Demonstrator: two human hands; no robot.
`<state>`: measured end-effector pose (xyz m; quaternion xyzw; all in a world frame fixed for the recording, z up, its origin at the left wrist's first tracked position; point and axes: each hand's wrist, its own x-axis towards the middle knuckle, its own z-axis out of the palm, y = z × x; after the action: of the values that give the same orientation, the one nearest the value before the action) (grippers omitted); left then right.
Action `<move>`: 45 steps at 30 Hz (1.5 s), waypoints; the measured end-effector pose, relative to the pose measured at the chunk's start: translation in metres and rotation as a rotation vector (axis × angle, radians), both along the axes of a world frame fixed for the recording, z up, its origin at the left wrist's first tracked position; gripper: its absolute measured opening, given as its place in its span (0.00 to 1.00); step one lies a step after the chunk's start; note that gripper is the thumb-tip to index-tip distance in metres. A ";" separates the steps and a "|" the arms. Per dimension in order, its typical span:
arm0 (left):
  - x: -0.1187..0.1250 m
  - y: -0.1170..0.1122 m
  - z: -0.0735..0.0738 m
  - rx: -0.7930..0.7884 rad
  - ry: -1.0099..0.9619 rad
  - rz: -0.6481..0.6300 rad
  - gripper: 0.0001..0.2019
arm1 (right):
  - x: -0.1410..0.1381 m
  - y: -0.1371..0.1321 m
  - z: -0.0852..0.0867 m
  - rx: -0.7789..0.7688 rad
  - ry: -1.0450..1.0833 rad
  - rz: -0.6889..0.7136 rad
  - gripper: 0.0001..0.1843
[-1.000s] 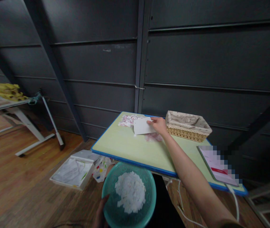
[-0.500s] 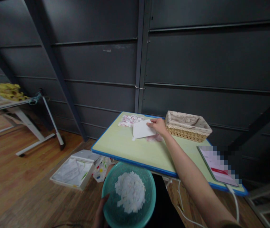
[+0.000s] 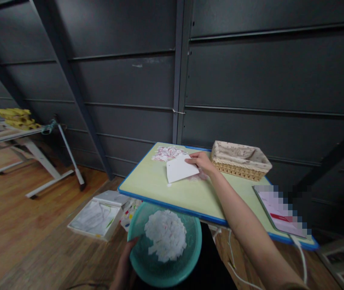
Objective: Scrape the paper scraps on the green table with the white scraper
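Note:
My right hand (image 3: 200,162) grips a white card (image 3: 180,168) by its right edge, thumb on top. The card is tilted over the pale yellow tabletop (image 3: 150,186). Behind it lies a pile of white and reddish paper scraps (image 3: 167,153); a pinkish patch shows under my hand. My left hand (image 3: 127,254) holds the left rim of a teal plastic basin (image 3: 187,266), just below the table's front edge. White paper scraps (image 3: 166,235) are heaped inside the basin.
A cloth-lined wicker basket (image 3: 238,169) stands at the table's back right. A tablet (image 3: 280,213) lies near the right edge, with a white cable hanging down. An open white box (image 3: 95,219) sits on the floor at left. A dark panelled wall rises behind.
The white card has shifted slightly left and towards me, and tilts differently. The basin has risen a little and its rim is more tilted. The view has turned slightly left.

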<state>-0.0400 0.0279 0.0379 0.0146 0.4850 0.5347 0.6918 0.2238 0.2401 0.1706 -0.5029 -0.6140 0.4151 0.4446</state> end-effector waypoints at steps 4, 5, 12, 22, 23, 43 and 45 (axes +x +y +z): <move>-0.003 0.001 -0.004 -0.014 0.031 0.033 0.18 | -0.001 0.000 -0.003 -0.044 -0.008 0.038 0.11; -0.003 0.002 -0.003 -0.008 0.051 0.040 0.17 | -0.002 -0.001 -0.003 -0.058 -0.015 0.061 0.11; 0.006 -0.001 0.030 0.025 0.159 0.026 0.21 | -0.014 -0.008 -0.007 -0.157 0.025 0.321 0.12; 0.007 -0.003 0.049 0.016 0.085 0.014 0.28 | -0.013 -0.004 -0.015 -0.245 0.206 0.378 0.18; 0.006 -0.002 0.048 0.002 0.083 0.021 0.27 | -0.012 -0.004 -0.015 -0.239 0.207 0.368 0.18; -0.008 0.001 -0.004 0.036 0.039 0.025 0.27 | 0.022 0.038 -0.034 0.259 -0.217 -0.606 0.20; -0.009 0.001 -0.007 0.049 0.032 0.011 0.27 | 0.020 0.036 -0.032 0.265 -0.232 -0.612 0.20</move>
<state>-0.0489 0.0284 0.0314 0.0373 0.4829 0.5498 0.6805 0.2440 0.2763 0.1385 -0.6453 -0.5300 0.1193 0.5371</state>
